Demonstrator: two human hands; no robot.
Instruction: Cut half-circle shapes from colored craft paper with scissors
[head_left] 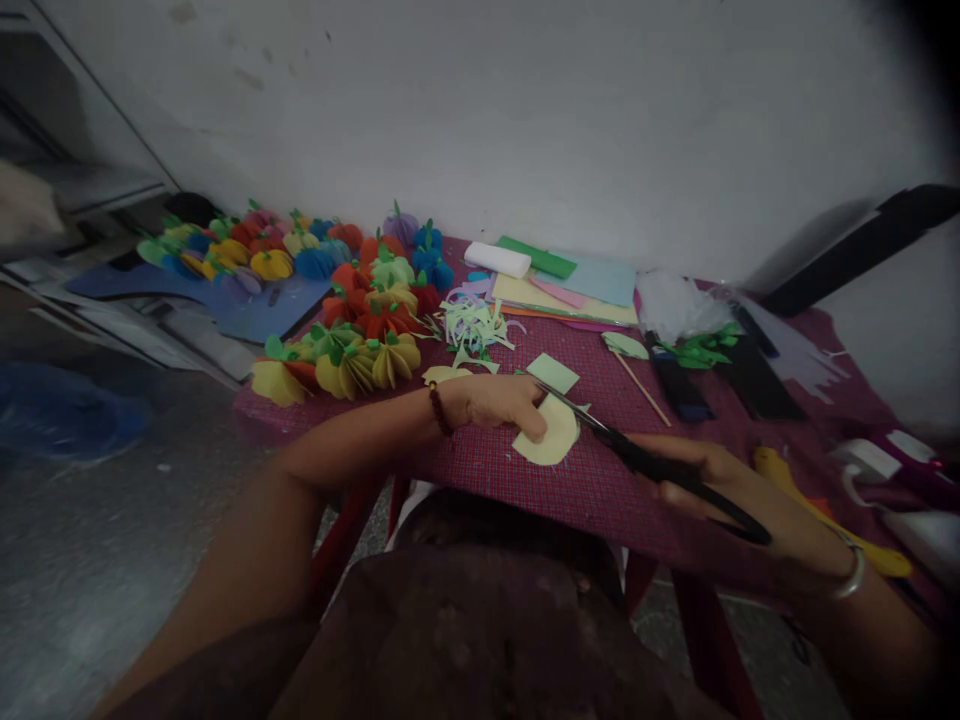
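My left hand (pixel 499 402) pinches a pale yellow piece of paper (pixel 553 440) with a rounded outline, held just above the table. In my right hand (pixel 720 480) is a pair of black-handled scissors (pixel 645 458), fingers wrapped through the handles. Its blades reach left to the upper edge of the rounded paper. Just beyond the blades lies a small pale green paper square (pixel 553 373). Part of another pale yellow paper piece (pixel 448 374) shows behind my left wrist.
Colourful folded-paper pumpkins (pixel 367 310) crowd the left of the table and a blue board (pixel 262 310). Paper shreds (pixel 474 325), coloured sheets (pixel 600 280), a white roll (pixel 497 260) and a thin stick (pixel 643 390) lie beyond my hands. A yellow tool (pixel 832 520) lies at right.
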